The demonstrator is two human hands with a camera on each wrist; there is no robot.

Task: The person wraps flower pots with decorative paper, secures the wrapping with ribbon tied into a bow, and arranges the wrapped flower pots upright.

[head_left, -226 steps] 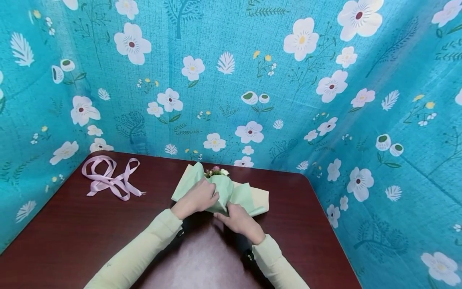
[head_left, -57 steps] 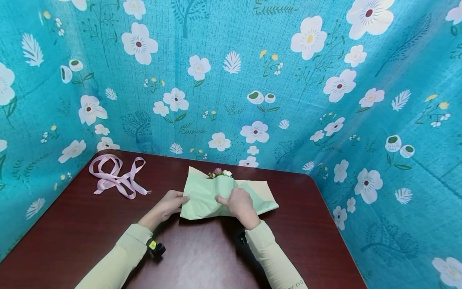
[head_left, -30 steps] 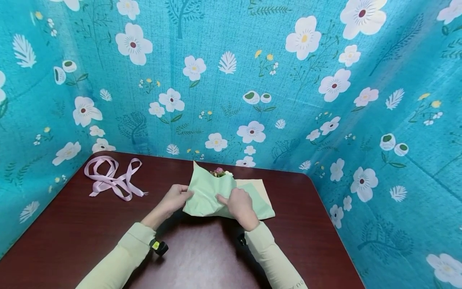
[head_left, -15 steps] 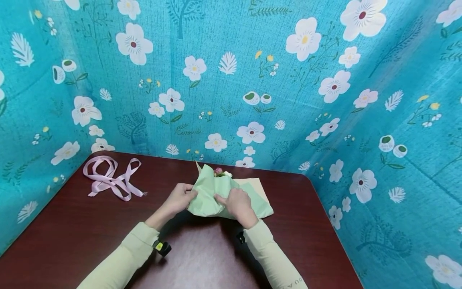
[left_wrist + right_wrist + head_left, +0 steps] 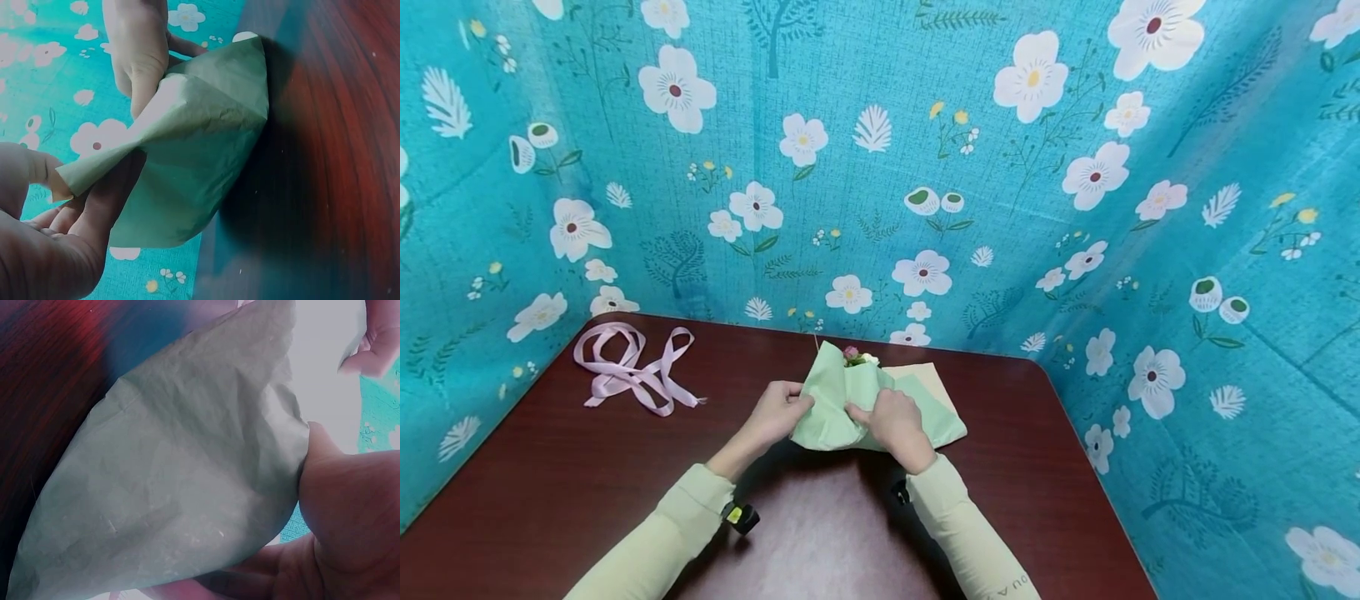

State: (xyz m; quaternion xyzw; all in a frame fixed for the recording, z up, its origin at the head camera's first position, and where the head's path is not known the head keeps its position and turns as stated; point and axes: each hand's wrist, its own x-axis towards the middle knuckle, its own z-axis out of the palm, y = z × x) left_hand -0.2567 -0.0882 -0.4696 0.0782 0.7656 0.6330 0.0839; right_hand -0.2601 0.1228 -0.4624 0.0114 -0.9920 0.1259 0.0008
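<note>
A small bouquet lies wrapped in pale green paper [image 5: 829, 400] near the back of the table, its pink and white flowers [image 5: 852, 357] showing over the top edge. At the bouquet's left side my left hand [image 5: 772, 415] pinches the paper's edge between thumb and fingers; in the left wrist view the green paper [image 5: 194, 175] bends up into a fold there. My right hand [image 5: 898, 423] grips the gathered wrapper at its middle, thumb lying across the front. In the right wrist view a wide paper flap [image 5: 181, 456] hides the stems and most of the fingers.
A cream-coloured layer of paper [image 5: 928, 377] sticks out behind the green on the right. Loops of pink ribbon [image 5: 643, 377] lie on the dark red table [image 5: 550, 467] at the back left. A blue floral cloth [image 5: 865, 233] hangs close behind the table.
Earlier my left hand pressed over the bouquet's middle; later it took the wrapper's left edge and drew it inward to the right. My right hand shifted onto the front and has held there since.
</note>
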